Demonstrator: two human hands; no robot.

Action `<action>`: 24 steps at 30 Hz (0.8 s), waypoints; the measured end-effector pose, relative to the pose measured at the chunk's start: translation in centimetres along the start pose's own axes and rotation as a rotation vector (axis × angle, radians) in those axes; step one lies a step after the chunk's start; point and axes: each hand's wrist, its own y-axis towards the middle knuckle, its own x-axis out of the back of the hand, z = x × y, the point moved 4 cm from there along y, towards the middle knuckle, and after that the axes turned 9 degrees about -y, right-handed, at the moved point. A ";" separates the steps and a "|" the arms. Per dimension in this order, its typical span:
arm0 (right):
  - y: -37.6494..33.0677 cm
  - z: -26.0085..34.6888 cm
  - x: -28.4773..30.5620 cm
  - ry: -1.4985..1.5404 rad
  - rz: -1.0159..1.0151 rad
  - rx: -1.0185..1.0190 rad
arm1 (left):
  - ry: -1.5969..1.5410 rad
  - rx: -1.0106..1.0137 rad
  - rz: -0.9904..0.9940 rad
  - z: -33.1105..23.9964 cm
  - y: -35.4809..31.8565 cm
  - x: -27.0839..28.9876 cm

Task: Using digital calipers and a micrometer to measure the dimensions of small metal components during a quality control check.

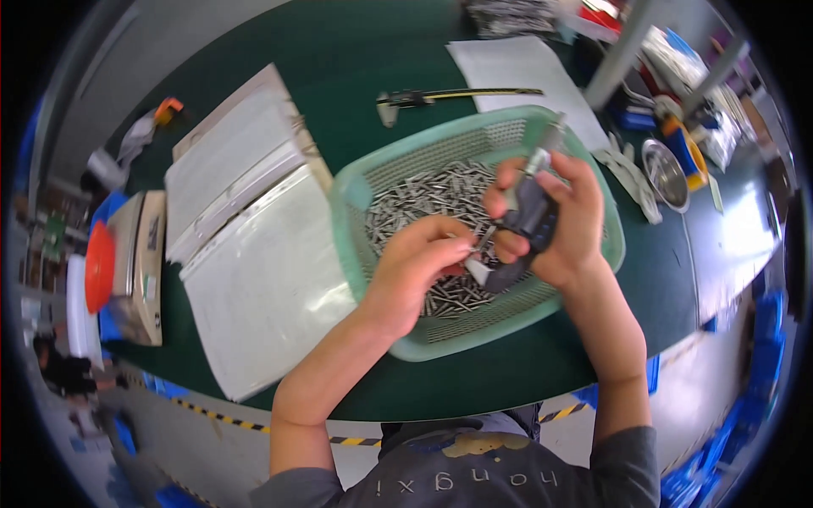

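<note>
Over the green plastic basket (483, 330), my right hand (576, 212) is closed around a grey and black digital micrometer (535, 207), its barrel pointing up and away. Close by on the left, my left hand (411, 267) pinches a small metal pin (484, 240) near the micrometer's frame. Whether the pin touches the measuring faces cannot be made out, as fingers and blur cover that spot. Many loose metal pins (432, 199) lie heaped in the basket below both hands.
Left of the basket lies an open binder with plastic sleeves (262, 271), beyond it a scale (148, 271) beside an orange-red dish (99, 267). Behind the basket are a digital caliper (411, 99) and white paper (525, 72). A glove (631, 178) and metal bowl (666, 175) sit right.
</note>
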 end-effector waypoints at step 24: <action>0.0 -0.8 -0.6 -0.037 -0.125 0.014 | 0.091 -0.042 -0.061 -0.2 -0.9 0.5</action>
